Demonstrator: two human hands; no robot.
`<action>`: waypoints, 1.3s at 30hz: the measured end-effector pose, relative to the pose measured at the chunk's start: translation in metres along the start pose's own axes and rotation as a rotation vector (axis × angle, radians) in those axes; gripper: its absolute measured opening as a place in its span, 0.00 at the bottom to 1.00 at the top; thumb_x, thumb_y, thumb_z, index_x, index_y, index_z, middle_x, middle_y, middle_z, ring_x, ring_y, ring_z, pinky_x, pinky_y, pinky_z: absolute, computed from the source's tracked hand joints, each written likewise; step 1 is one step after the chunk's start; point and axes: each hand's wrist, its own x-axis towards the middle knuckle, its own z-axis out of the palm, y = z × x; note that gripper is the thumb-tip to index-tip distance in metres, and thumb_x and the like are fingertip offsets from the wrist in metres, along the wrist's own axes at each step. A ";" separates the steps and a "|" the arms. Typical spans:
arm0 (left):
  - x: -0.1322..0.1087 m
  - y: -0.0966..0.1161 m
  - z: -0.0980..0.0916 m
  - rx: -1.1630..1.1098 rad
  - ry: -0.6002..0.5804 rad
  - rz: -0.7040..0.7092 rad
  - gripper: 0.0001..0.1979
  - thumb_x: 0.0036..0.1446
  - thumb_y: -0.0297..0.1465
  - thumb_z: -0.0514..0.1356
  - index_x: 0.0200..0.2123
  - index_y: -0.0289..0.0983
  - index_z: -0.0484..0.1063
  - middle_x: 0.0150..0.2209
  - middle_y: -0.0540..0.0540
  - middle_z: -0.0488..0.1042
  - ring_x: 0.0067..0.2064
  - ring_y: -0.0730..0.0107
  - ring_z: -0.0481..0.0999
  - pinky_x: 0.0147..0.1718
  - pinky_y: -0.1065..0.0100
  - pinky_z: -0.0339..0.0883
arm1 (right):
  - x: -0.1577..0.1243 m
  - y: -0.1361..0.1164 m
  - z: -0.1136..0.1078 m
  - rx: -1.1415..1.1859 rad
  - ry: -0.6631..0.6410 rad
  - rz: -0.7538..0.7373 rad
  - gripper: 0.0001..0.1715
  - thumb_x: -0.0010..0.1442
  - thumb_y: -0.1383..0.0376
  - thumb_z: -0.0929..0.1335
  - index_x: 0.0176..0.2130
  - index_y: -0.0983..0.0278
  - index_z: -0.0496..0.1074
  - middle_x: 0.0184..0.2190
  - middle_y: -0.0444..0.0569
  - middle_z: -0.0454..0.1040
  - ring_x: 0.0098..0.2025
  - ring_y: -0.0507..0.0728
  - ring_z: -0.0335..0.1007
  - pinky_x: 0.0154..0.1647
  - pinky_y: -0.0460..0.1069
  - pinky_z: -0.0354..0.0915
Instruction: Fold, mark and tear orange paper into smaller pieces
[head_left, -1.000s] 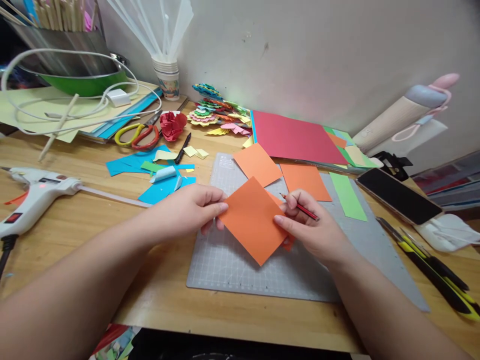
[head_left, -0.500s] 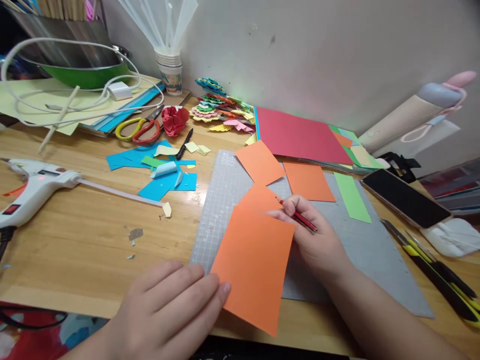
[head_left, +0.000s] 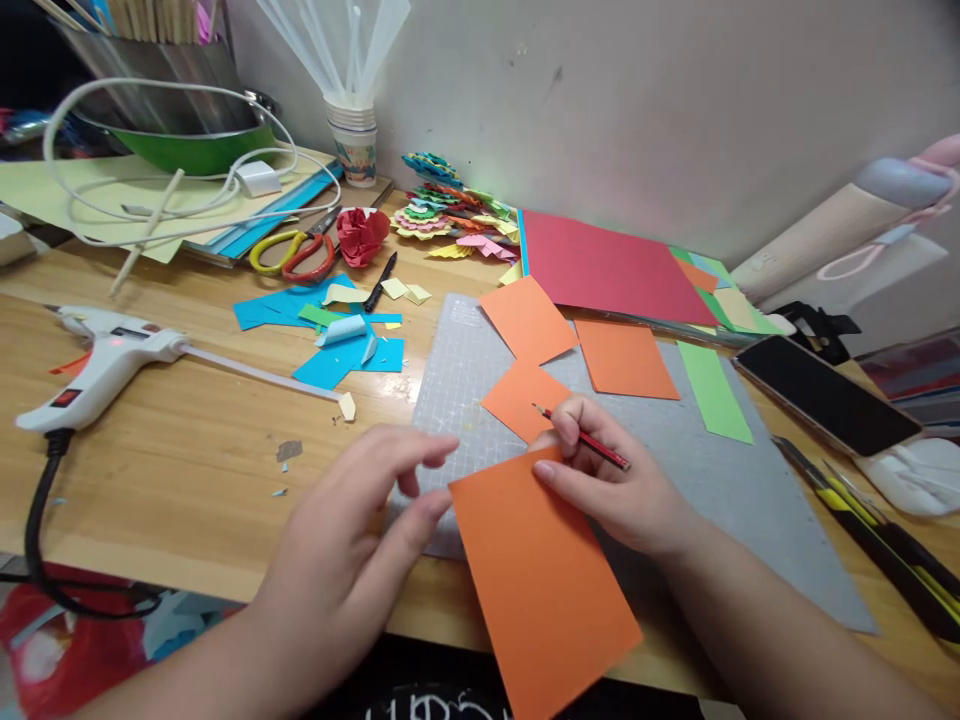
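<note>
My right hand [head_left: 611, 475] pinches the upper edge of an orange paper sheet [head_left: 544, 585] between thumb and fingers, and a red pencil [head_left: 592, 440] lies across the same fingers with its tip pointing up-left. The sheet tilts over the table's front edge. Close to its upper left corner is my left hand [head_left: 360, 540], thumb and fingers apart, holding nothing. Beneath the hands lies a grey cutting mat [head_left: 442, 400]. It carries orange paper squares, one [head_left: 529, 320] at the back, another [head_left: 628, 360] to its right, and a third [head_left: 521, 395] partly behind the pencil.
A white glue gun [head_left: 105, 360] rests at left, near blue paper scraps [head_left: 341, 355] and scissors [head_left: 296, 255]. Red card [head_left: 615, 265] lies at the back by the wall. On the right are a green strip [head_left: 714, 390], a phone [head_left: 825, 393] and a yellow-black cutter [head_left: 862, 535].
My left hand has let go of the orange sheet and opened. The sheet has swung, its lower end now further right, and my right thumb now grips its top edge.
</note>
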 end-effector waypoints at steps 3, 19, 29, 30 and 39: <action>0.025 0.006 0.006 -0.167 -0.263 -0.234 0.13 0.57 0.32 0.58 0.46 0.46 0.70 0.34 0.52 0.74 0.29 0.74 0.70 0.27 0.71 0.66 | -0.003 0.000 0.003 -0.104 -0.136 -0.023 0.14 0.60 0.63 0.67 0.32 0.58 0.54 0.28 0.40 0.58 0.26 0.50 0.52 0.25 0.46 0.53; -0.016 0.000 0.035 -0.513 0.012 -0.282 0.27 0.58 0.27 0.57 0.59 0.39 0.50 0.27 0.51 0.73 0.22 0.73 0.75 0.18 0.73 0.69 | 0.005 0.003 -0.005 0.135 0.139 0.003 0.22 0.54 0.61 0.72 0.32 0.58 0.53 0.28 0.35 0.58 0.21 0.47 0.61 0.17 0.45 0.64; -0.063 -0.036 0.022 0.602 0.154 0.356 0.14 0.57 0.26 0.59 0.47 0.38 0.74 0.28 0.49 0.69 0.29 0.69 0.63 0.29 0.65 0.54 | 0.038 -0.015 -0.002 -0.567 -0.152 0.016 0.14 0.57 0.67 0.66 0.32 0.59 0.53 0.27 0.38 0.54 0.24 0.48 0.53 0.23 0.46 0.55; -0.062 -0.036 0.023 0.612 0.163 0.361 0.14 0.57 0.27 0.59 0.46 0.39 0.75 0.27 0.49 0.69 0.29 0.69 0.63 0.29 0.65 0.54 | 0.042 -0.015 0.000 -0.649 -0.149 -0.022 0.14 0.57 0.67 0.66 0.32 0.59 0.53 0.27 0.38 0.54 0.25 0.49 0.52 0.24 0.47 0.55; -0.058 -0.041 0.029 0.654 0.265 0.380 0.13 0.54 0.26 0.58 0.41 0.40 0.78 0.23 0.53 0.70 0.25 0.71 0.62 0.27 0.65 0.53 | 0.050 0.008 0.008 -0.762 0.057 -0.139 0.15 0.58 0.65 0.67 0.30 0.59 0.52 0.28 0.40 0.61 0.26 0.50 0.52 0.25 0.47 0.56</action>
